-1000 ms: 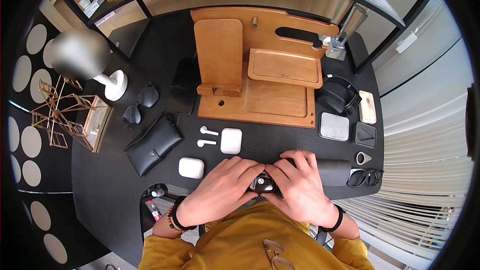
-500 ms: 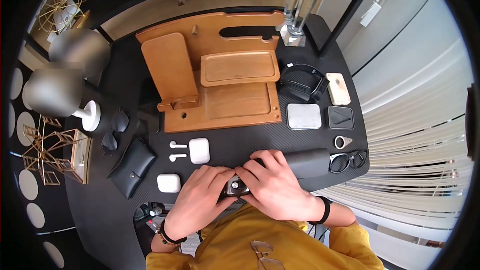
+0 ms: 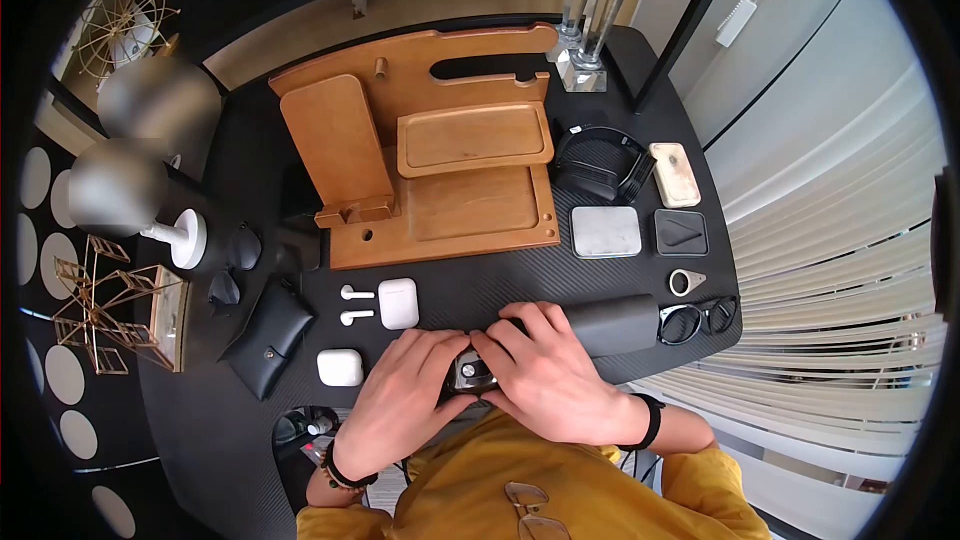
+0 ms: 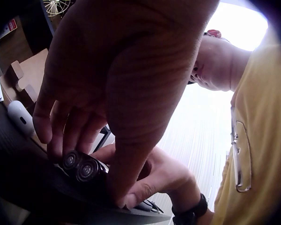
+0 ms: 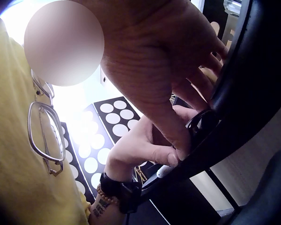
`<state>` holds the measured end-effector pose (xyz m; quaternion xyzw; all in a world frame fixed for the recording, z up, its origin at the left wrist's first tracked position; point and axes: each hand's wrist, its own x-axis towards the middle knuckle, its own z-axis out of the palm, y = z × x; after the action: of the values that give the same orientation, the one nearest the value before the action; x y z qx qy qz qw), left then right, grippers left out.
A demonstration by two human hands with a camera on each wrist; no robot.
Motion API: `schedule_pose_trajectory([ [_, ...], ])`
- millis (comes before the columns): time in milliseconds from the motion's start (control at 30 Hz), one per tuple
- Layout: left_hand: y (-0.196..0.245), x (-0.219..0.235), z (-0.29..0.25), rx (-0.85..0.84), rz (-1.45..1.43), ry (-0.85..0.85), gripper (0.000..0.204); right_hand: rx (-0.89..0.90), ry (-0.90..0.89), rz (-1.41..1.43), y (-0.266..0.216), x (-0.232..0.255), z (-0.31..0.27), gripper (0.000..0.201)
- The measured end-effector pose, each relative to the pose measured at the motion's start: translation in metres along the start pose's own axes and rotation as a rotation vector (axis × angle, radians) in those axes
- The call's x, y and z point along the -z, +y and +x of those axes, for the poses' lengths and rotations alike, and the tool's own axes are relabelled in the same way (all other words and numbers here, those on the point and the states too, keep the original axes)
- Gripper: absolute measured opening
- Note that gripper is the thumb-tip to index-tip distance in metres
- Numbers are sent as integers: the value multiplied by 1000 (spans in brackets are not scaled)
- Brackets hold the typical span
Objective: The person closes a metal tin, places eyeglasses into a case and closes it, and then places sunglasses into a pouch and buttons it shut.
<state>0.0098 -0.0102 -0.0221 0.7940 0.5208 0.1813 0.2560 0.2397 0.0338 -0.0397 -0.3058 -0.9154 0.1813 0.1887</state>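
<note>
In the head view, a small glossy dark shaver (image 3: 472, 371) lies between both hands at the front edge of the desk. My left hand (image 3: 402, 395) grips its left side and my right hand (image 3: 548, 380) its right side, thumbs towards the body and fingers curled over the far side. Two round metal shaving heads (image 4: 79, 166) show on it in the left wrist view. From the right wrist, only a dark glossy part (image 5: 201, 123) of it appears beside the fingers. The fingers hide much of its body.
A wooden organizer (image 3: 470, 225) stands behind the hands. White earbud cases (image 3: 398, 303), earbuds and a black pouch (image 3: 268, 338) lie left. Right are a grey roll (image 3: 615, 325), glasses (image 3: 680, 325), a ring-shaped item, tins, headphones (image 3: 600, 165) and a phone (image 3: 676, 175).
The head view has turned, so the desk and organizer sit further left in it. Both hands keep their grip on the shaver, with hardly any change in the fingers.
</note>
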Motion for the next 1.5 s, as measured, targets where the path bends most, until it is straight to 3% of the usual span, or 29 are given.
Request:
schedule_pose_trajectory([
  [467, 2, -1, 2, -7, -9, -12, 73, 10, -6, -14, 1, 0, -3, 58],
  [567, 4, 1, 3, -2, -7, -29, 76, -30, -5, -4, 0, 13, -5, 67],
  [633, 7, 3, 3, 1, -10, -12, 76, -21, 56, 52, 3, 40, -9, 64],
  [733, 11, 9, 3, -52, -57, 78, 70, 31, 357, -88, 30, 72, -30, 31],
  [800, 8, 5, 0, -139, -68, 239, 36, -165, 499, -200, 32, 102, -41, 18],
  [867, 14, 16, -1, -185, -48, 266, 24, -349, 612, -199, 42, 117, -58, 22],
  [967, 22, 23, 7, -232, -28, 261, 24, -570, 611, -169, 63, 134, -89, 25],
  [1067, 27, 23, 16, -277, 19, 235, 31, -622, 542, -234, 77, 140, -93, 20],
  [1167, 48, 39, 26, -176, 71, 199, 25, -584, 355, -271, 99, 138, -108, 11],
  [1233, 58, 46, 39, -188, 110, 196, 28, -585, 171, -284, 111, 136, -118, 22],
  [1300, 66, 60, 51, -186, 168, 124, 34, -573, 147, -278, 113, 137, -118, 23],
  [1400, 74, 61, 76, -203, 167, 148, 38, -531, 109, -280, 118, 135, -114, 24],
  [1500, 79, 63, 100, -219, 201, -3, 41, -469, 61, -292, 123, 133, -110, 24],
])
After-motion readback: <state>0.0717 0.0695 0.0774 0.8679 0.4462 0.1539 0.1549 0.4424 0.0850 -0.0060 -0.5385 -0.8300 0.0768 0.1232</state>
